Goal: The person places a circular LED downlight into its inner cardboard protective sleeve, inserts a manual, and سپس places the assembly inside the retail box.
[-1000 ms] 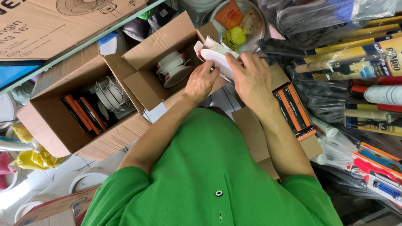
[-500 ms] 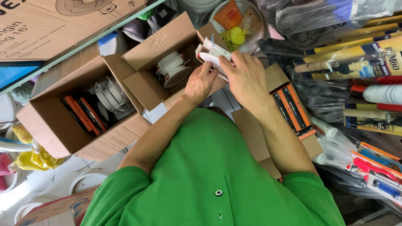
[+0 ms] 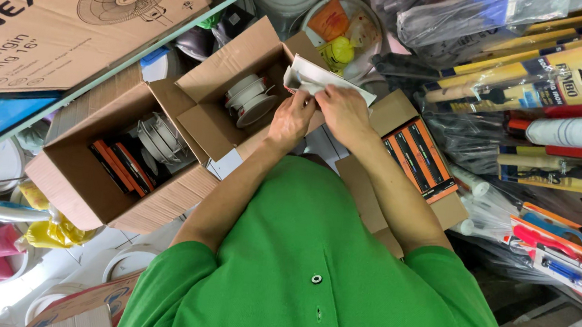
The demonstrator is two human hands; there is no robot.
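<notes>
- While both hands work above the open cardboard box (image 3: 217, 116), they share one small white carton (image 3: 321, 80), held just over the box's right-hand flap.
- Left hand (image 3: 291, 117): fingers curled and pressed against the carton's lower edge, gripping it from below.
- Right hand (image 3: 343, 111): fingers closed over the carton's near side, thumb and fingertips pinching its end flap.
- Carton state: one end appears open or partly open; whether anything is inside cannot be told from this view.
- Box contents: a short row of round white fixtures (image 3: 249, 98) stands on edge inside the box, directly left of the hands.
- Second box (image 3: 91, 178), further left of the first: holds metal ringed fixtures and several flat orange-and-black packs.
- Right of the first box: more orange-and-black packs (image 3: 421, 159) lie on a cardboard flap, just beside the right forearm.
- Progress, as a judgement: the carton is out of the box and in hand, its flap being worked; the fixtures in the box remain loose and unpacked, so most of the handling looks outstanding.
</notes>
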